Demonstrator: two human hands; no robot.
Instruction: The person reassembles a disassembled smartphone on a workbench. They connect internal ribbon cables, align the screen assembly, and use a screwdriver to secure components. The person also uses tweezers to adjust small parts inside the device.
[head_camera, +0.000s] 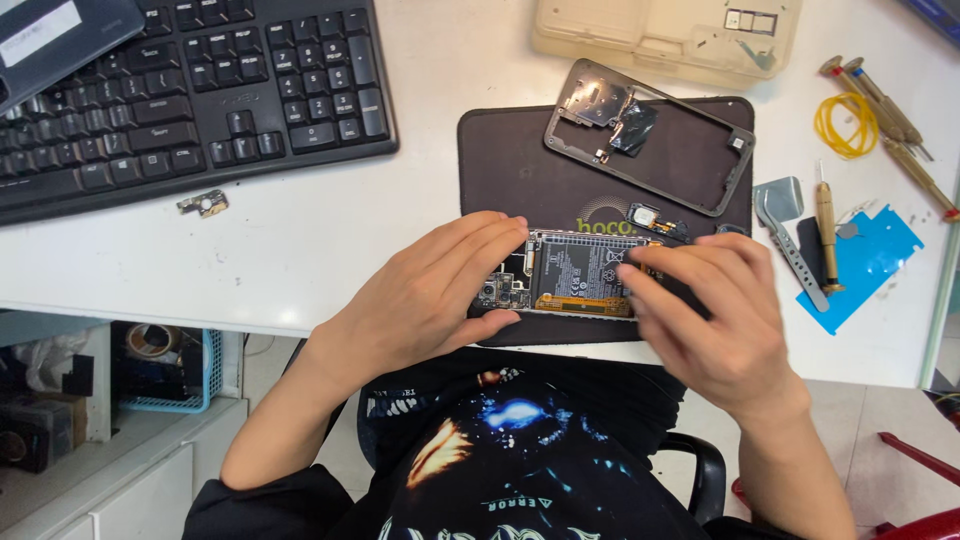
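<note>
Holding an opened smartphone with its back cover off (575, 272) on a dark rectangular work mat (520, 165), the person is in the middle of work on the phone's exposed inside, as far as one can judge. The left hand (425, 292) is curled around the phone's left end, fingers over its far edge and thumb under its near edge, gripping it steady. The right hand (705, 305) lies over the right end with its fingertips bent down onto the inner parts beside the battery; whether it pinches a small part there or only presses I cannot tell.

The phone lies flat near the front edge of the white counter (300, 230), on the near part of the mat. Its long axis runs left to right, parallel to that front edge, with the camera end pointing left and the open side facing up.

The next move seems to call for fine fingertip control at the right end while the left hand keeps the body from sliding.

A detached grey phone frame (650, 135) lies on the mat's far part, well apart from the hands. A black keyboard (190, 90) sits at the far left corner, a beige plastic parts tray (665, 35) along the far edge, and wooden-handled screwdrivers (885, 100) with a blue plastic sheet (868, 262) toward the right edge.
</note>
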